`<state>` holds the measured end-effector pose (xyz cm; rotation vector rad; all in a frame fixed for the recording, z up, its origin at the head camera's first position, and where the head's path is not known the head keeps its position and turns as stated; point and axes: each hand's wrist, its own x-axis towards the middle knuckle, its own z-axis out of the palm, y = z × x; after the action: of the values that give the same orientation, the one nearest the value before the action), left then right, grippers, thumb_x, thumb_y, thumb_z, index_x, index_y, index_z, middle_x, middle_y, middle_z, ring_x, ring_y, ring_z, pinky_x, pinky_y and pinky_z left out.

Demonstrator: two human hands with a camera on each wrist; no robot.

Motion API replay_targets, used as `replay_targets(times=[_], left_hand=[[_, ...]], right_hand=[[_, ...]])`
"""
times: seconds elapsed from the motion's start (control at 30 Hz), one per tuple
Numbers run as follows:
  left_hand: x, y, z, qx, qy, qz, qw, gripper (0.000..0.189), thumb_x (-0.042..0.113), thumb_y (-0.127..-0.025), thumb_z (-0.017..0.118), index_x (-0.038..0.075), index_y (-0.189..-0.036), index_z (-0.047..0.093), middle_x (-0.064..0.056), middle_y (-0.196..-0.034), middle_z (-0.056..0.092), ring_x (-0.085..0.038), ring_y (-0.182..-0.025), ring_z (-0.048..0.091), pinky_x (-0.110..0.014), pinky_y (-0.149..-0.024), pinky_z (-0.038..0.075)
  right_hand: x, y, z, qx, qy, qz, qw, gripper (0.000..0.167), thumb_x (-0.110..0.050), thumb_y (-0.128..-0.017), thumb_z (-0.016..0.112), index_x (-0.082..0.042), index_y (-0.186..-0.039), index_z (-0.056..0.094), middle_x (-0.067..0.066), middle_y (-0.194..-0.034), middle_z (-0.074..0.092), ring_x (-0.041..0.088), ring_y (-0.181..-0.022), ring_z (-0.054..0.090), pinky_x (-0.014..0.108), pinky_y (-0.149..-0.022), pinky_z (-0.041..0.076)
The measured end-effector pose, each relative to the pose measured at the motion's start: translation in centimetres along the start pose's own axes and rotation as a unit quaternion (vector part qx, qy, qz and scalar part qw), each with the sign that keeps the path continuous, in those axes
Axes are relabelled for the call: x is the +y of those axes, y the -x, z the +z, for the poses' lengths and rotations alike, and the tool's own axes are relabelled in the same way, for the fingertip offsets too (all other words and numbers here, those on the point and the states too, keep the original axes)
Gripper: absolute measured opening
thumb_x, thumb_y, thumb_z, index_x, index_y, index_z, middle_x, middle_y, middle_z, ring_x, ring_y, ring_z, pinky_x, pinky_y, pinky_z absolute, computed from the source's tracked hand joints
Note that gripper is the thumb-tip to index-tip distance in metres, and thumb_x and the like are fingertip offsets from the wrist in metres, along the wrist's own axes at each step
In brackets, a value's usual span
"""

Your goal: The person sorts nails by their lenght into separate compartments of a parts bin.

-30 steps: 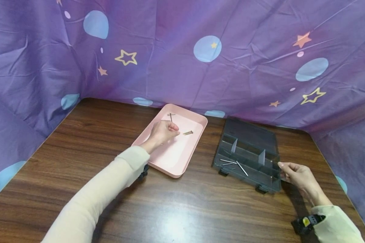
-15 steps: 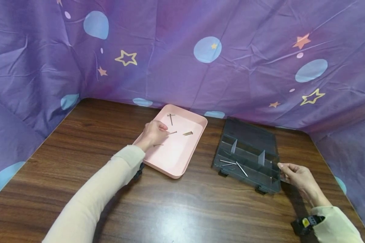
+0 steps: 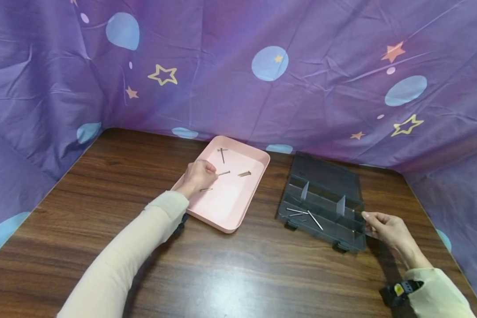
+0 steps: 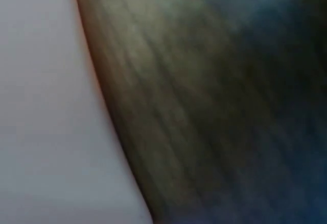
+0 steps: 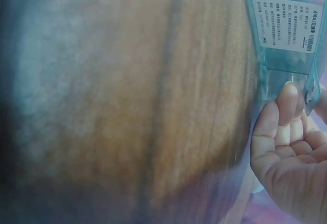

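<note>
Gripping box with right hand, apparently pinching metal fastener with left hand. Likely light, stiff, slippery; best held mid-shank, just beyond left fingertips.

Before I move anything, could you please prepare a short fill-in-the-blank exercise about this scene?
1. The left hand is over the shallow rectangular tray, whose colour is ____.
2. In the head view, the right hand grips the ____ end of the dark transparent plastic box.
3. The box's rectangular lid is not closed but ____.
4. The printed rectangular label on the box is ____ in colour.

Missing words: pink; right; open; white.
</note>
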<state>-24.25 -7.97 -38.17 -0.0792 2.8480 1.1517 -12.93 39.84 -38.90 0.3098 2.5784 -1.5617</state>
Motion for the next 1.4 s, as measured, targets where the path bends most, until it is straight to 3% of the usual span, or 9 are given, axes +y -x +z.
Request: replay_targets(times=[0.23, 0.47, 0.73, 1.07, 1.23, 1.4], left_hand=[[-0.27, -0.27, 0.25, 0.005, -0.018, 0.015, 0.9997, 0.018, 0.019, -0.08, 0.069, 0.012, -0.097, 0.071, -0.003, -0.096, 0.072, -0.021, -0.092, 0.064, -0.034, -0.083, 0.046], [-0.27, -0.25, 0.41, 0.01, -0.026, 0.027, 0.9993, 0.014, 0.018, -0.081, 0.068, 0.012, -0.094, 0.072, -0.004, -0.094, 0.072, -0.022, -0.091, 0.065, -0.035, -0.082, 0.047], [-0.35, -0.24, 0.51, 0.019, -0.036, 0.04, 0.9984, 0.011, 0.016, -0.081, 0.068, 0.012, -0.09, 0.073, -0.005, -0.092, 0.073, -0.025, -0.093, 0.065, -0.037, -0.083, 0.048], [-0.32, -0.31, 0.64, 0.009, -0.074, 0.071, 0.9947, 0.014, 0.013, -0.083, 0.062, 0.009, -0.091, 0.073, -0.005, -0.1, 0.071, -0.024, -0.098, 0.063, -0.034, -0.088, 0.046], [-0.22, -0.3, 0.75, 0.006, -0.082, 0.075, 0.9938, 0.015, 0.012, -0.084, 0.061, 0.008, -0.091, 0.073, -0.006, -0.1, 0.071, -0.024, -0.098, 0.063, -0.035, -0.089, 0.046], [-0.06, -0.29, 0.9, 0.003, -0.099, 0.077, 0.9921, 0.017, 0.011, -0.085, 0.059, 0.008, -0.094, 0.073, -0.008, -0.102, 0.071, -0.025, -0.103, 0.062, -0.035, -0.092, 0.044]], right_hand=[[-0.06, 0.04, 0.03, 0.002, 0.003, -0.001, 1.0, 0.019, -0.031, -0.095, 0.054, -0.033, -0.079, 0.065, -0.016, -0.067, 0.058, -0.002, -0.065, 0.055, 0.019, -0.06, 0.05], [-0.2, 0.08, -0.03, -0.005, 0.018, 0.005, 0.9998, 0.02, -0.034, -0.096, 0.052, -0.019, -0.089, 0.065, -0.015, -0.07, 0.057, 0.0, -0.068, 0.055, 0.019, -0.063, 0.051], [-0.23, -0.03, 0.02, -0.001, -0.01, 0.005, 0.9999, 0.019, -0.032, -0.095, 0.053, -0.029, -0.08, 0.065, -0.016, -0.068, 0.058, -0.001, -0.065, 0.055, 0.018, -0.061, 0.05], [0.0, -0.01, 0.05, 0.0, -0.007, 0.003, 1.0, 0.021, -0.028, -0.096, 0.053, -0.029, -0.078, 0.065, -0.015, -0.066, 0.058, -0.001, -0.063, 0.055, 0.018, -0.059, 0.049], [-0.12, 0.03, -0.03, -0.001, 0.006, 0.002, 1.0, 0.019, -0.032, -0.095, 0.053, -0.024, -0.083, 0.064, -0.015, -0.067, 0.058, 0.0, -0.065, 0.055, 0.019, -0.061, 0.05], [-0.07, 0.08, 0.01, -0.002, -0.001, 0.0, 1.0, 0.019, -0.03, -0.096, 0.053, -0.027, -0.081, 0.065, -0.015, -0.067, 0.057, -0.001, -0.065, 0.055, 0.018, -0.06, 0.05]])
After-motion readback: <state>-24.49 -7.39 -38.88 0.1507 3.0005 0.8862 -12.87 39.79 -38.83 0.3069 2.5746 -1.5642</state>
